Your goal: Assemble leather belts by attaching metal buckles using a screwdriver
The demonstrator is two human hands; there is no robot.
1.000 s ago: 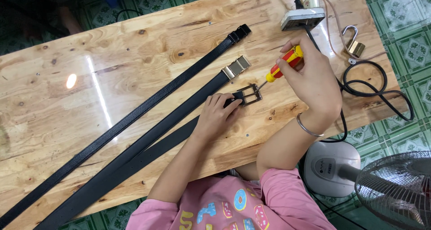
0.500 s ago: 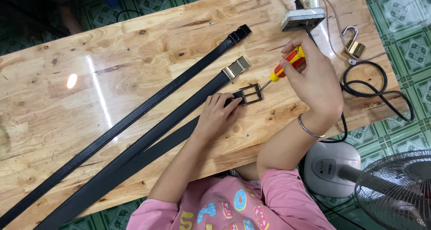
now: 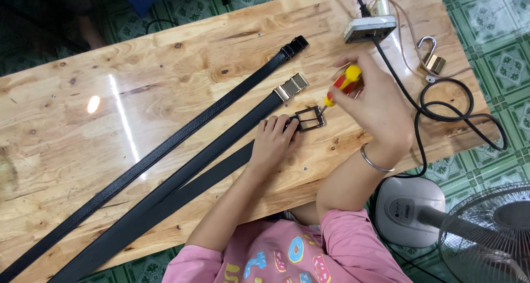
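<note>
Three black belts lie diagonally on the glossy wooden counter (image 3: pixel 165 78), roughly parallel. The nearest belt (image 3: pixel 182 192) is wide and smooth, w/ a dark rectangular metal frame buckle (image 3: pixel 310 118) at its upper-right end. That end is pinned flat by the left hand (image 3: pixel 271 142), fingers (image 3: pixel 279 125) pressed on the strap right next to the buckle. A screwdriver (image 3: pixel 342 85) w/ a yellow-and-red handle is gripped by the right hand (image 3: pixel 375 103), fingers clenched around the handle, tip at the buckle's right edge. A thin metal bangle (image 3: pixel 375 162) is worn on that wrist. The middle belt (image 3: pixel 221 145) has a shiny gold clasp; the far belt (image 3: pixel 165 145) is narrow, grainy, w/ a black clip. A brass padlock (image 3: pixel 433 62), black cable (image 3: pixel 441 103) and grey power strip (image 3: pixel 370 28) sit at the counter's right end.
</note>
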